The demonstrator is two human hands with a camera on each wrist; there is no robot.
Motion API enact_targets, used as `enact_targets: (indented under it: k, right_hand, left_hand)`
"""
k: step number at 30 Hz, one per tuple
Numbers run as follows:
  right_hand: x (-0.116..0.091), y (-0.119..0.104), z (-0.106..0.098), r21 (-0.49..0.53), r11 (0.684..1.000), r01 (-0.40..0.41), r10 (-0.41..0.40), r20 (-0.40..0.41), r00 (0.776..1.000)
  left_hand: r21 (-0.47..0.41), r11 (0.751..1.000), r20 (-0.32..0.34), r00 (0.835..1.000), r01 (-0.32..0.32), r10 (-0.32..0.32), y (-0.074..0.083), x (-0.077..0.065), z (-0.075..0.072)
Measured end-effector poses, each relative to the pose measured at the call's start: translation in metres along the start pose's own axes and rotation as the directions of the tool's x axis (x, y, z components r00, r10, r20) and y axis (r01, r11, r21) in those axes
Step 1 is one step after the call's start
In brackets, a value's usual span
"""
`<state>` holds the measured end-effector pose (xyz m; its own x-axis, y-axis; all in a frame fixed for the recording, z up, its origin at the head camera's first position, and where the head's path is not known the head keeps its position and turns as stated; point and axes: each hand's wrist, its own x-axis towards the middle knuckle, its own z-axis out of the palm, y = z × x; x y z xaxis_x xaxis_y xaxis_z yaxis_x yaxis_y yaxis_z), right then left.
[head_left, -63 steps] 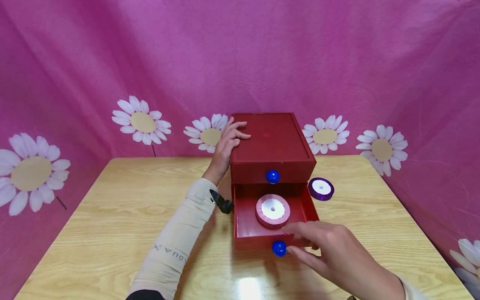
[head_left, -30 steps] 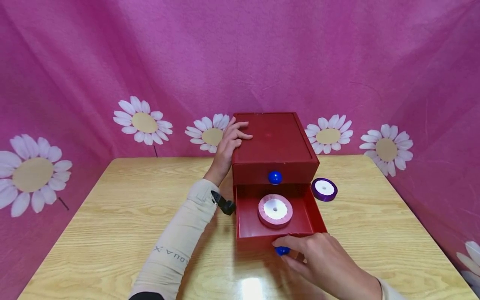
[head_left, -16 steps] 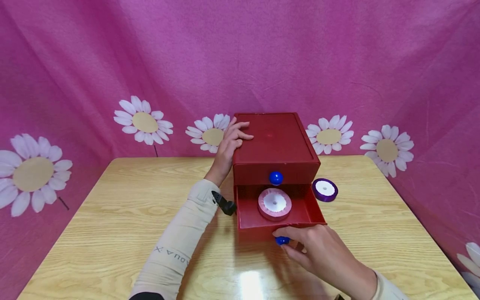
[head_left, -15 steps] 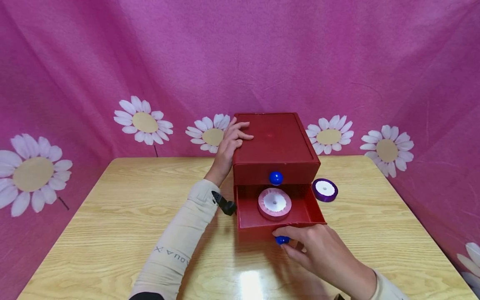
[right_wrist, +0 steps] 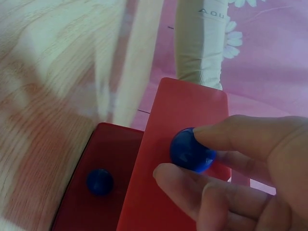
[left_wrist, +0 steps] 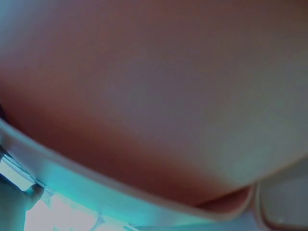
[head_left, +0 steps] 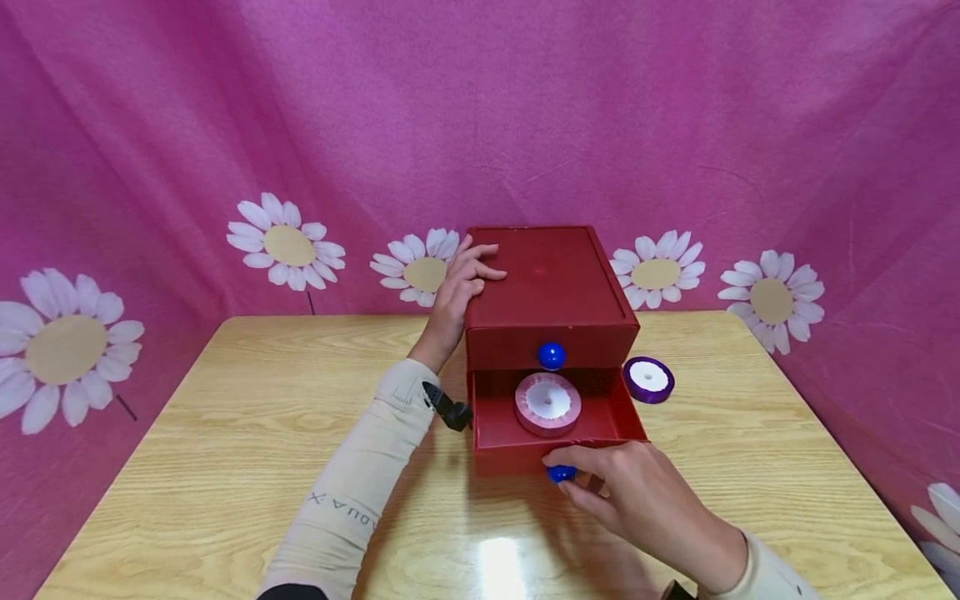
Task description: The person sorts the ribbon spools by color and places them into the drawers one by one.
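A red two-drawer box (head_left: 543,279) stands on the table, its lower drawer (head_left: 498,429) pulled out and its upper drawer closed. My left hand (head_left: 452,292) rests on the box's left top edge, fingers spread over the top. At the front of the lower drawer, my right hand (head_left: 637,492) pinches the blue knob (right_wrist: 185,151) between thumb and fingers. Inside that drawer lies a roll of pink ribbon (head_left: 548,403) with a white face. The upper drawer carries another blue knob (head_left: 551,356). In the left wrist view, blurred skin and a band edge fill most of the picture.
A roll of purple ribbon (head_left: 648,380) lies on the wooden table (head_left: 300,400), just right of the box. Behind the table hangs a pink cloth (head_left: 525,108) printed with daisies.
My right hand has taken hold of the lower drawer's knob. Afterwards the drawer has slid a little way into the box, carrying the pink ribbon roll back. The left hand stays put.
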<state>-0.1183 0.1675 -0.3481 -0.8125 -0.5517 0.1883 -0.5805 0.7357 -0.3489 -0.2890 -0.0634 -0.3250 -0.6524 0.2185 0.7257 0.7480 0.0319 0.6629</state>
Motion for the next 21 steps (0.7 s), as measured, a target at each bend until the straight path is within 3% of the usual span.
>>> enact_targets:
  k: [13, 21]
  right_hand:
    - [0.006, 0.003, 0.000, -0.043, 0.999, 0.009, -0.012, -0.055, 0.998]
    - [0.011, 0.008, 0.003, -0.002, 1.000, 0.022, -0.023, -0.091, 0.996]
  left_hand:
    - [-0.021, 1.000, 0.000, 1.000, 0.008, -0.008, -0.003, -0.001, -0.002]
    - [-0.021, 1.000, 0.003, 1.000, -0.006, 0.006, -0.005, 0.000, -0.001]
